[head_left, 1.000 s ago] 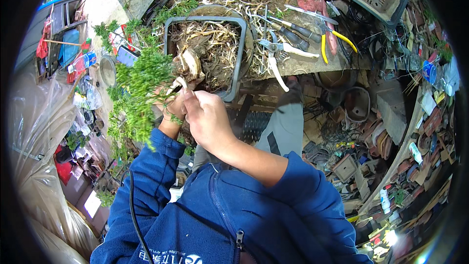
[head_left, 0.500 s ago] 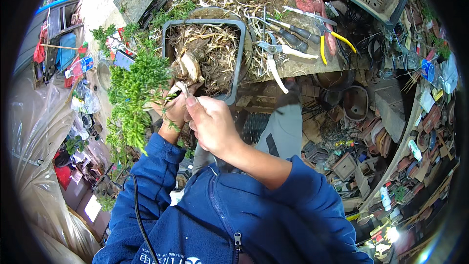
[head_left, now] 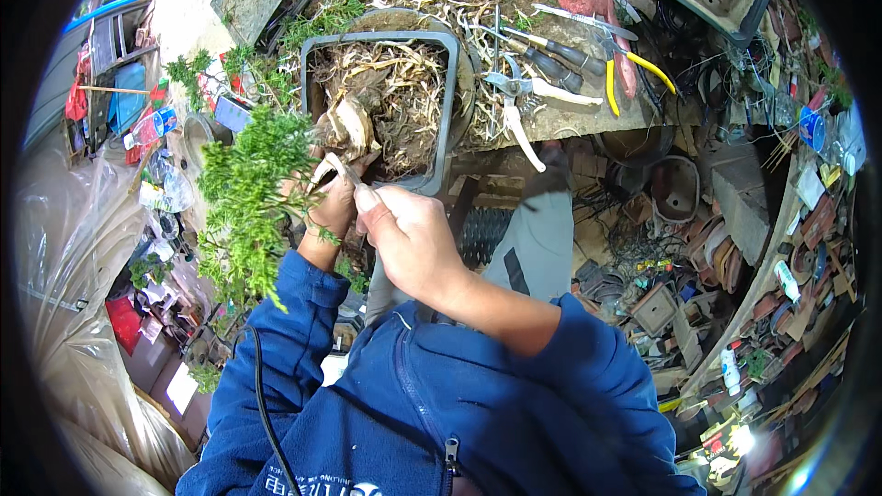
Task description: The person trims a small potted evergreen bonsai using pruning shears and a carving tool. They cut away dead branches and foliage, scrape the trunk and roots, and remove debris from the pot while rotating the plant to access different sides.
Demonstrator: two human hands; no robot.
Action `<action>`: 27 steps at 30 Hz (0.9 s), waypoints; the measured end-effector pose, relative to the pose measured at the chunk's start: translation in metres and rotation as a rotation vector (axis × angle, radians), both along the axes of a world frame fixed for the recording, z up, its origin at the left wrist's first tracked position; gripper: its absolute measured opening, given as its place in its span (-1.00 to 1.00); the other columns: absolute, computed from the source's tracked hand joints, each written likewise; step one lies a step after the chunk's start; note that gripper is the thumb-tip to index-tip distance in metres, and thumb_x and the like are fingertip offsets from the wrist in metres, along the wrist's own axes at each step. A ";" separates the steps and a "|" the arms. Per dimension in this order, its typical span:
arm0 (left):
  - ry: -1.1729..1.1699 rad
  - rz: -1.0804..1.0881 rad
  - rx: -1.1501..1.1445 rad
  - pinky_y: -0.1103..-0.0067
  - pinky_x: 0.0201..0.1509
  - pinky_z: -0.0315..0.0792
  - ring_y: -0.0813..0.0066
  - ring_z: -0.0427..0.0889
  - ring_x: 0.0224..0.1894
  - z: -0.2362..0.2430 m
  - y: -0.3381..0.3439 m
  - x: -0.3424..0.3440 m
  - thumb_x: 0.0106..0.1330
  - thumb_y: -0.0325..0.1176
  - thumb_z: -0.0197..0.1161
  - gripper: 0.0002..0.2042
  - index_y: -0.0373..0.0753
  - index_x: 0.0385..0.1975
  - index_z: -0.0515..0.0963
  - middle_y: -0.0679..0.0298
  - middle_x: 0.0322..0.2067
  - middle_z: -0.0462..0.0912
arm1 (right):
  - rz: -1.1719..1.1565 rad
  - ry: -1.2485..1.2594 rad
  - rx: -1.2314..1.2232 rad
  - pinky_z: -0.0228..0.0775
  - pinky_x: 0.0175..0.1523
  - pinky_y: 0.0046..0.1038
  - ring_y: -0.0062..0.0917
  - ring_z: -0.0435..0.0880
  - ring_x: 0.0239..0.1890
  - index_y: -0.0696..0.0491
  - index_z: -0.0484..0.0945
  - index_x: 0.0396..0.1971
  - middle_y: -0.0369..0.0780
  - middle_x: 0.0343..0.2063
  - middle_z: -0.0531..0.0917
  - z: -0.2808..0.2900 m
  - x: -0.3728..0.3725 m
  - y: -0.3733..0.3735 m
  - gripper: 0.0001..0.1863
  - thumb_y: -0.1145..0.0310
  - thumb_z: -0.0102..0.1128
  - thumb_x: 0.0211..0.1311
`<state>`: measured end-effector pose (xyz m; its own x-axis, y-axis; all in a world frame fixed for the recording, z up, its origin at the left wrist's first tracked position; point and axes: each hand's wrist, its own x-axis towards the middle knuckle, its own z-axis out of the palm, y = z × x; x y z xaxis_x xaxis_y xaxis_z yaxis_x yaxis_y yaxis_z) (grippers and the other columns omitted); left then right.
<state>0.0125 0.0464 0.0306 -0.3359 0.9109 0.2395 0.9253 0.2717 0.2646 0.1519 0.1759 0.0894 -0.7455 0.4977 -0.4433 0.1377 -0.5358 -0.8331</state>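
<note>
A juniper bonsai with bright green foliage (head_left: 253, 184) leans left out of a square dark plastic pot (head_left: 450, 96). Its bare, pale trunk (head_left: 353, 127) rises from soil strewn with wood shavings. My left hand (head_left: 333, 209) closes round the lower trunk at the pot's near left corner, its fingers partly behind foliage. Close beside it, my right hand (head_left: 409, 239) pinches a thin pale strip (head_left: 344, 168) between thumb and fingers, its far end against the wood. Whether this is peeled bark or a slim tool I cannot make out.
Right of the pot lie pruning shears (head_left: 514, 87), dark-handled tools (head_left: 553, 69) and yellow-handled pliers (head_left: 643, 72). A black plastic tray (head_left: 761, 18) stands at the far right. Pot shards and stacked pots (head_left: 657, 308) fill the lower right; plastic sheeting (head_left: 73, 248) hangs left.
My right hand has shifted slightly right and down, drawing the near end of the pale strip with it. My left hand stays in place; the whole view has moved a little.
</note>
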 end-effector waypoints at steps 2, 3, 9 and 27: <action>0.028 -0.040 -0.124 0.44 -0.03 0.63 0.31 0.75 -0.19 0.000 0.001 -0.001 0.24 -0.27 0.55 -0.48 -0.39 0.09 0.50 0.09 -0.11 0.75 | 0.015 -0.026 0.070 0.37 -0.39 -0.36 -0.52 0.49 -0.56 0.22 0.57 -0.45 -0.16 -0.65 0.54 0.003 -0.002 0.002 -0.55 0.18 0.05 0.61; -0.288 0.131 -0.008 0.44 -0.04 0.63 0.31 0.75 -0.18 -0.002 0.003 0.003 0.19 -0.33 0.59 -0.49 -0.39 0.06 0.52 0.07 -0.09 0.74 | -0.024 -0.012 0.122 0.38 -0.38 -0.35 -0.51 0.50 -0.56 0.22 0.57 -0.45 -0.14 -0.64 0.54 0.004 -0.003 0.005 -0.55 0.18 0.05 0.61; -0.349 0.386 0.031 0.44 -0.05 0.57 0.32 0.70 -0.18 -0.004 -0.005 0.008 0.16 -0.45 0.53 -0.68 -0.36 -0.10 0.67 0.14 -0.19 0.77 | -0.099 0.095 0.005 0.25 -0.47 -0.51 -0.69 0.42 -0.60 0.19 0.58 -0.47 -0.31 -0.67 0.50 0.008 0.023 0.008 -0.58 0.24 0.08 0.62; -0.556 0.610 0.303 0.43 -0.26 0.57 0.32 0.69 -0.35 0.003 0.008 0.009 0.07 -0.27 0.62 -0.67 -0.29 -0.31 0.62 0.15 -0.32 0.72 | -0.055 0.104 0.043 0.33 -0.43 -0.33 -0.41 0.50 -0.61 0.20 0.51 -0.49 -0.11 -0.64 0.51 -0.005 -0.001 0.011 -0.60 0.28 0.10 0.59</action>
<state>0.0218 0.0540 0.0339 -0.8831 0.4586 0.0989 0.3576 0.5216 0.7746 0.1508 0.1874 0.0846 -0.7576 0.5556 -0.3424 0.0207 -0.5039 -0.8635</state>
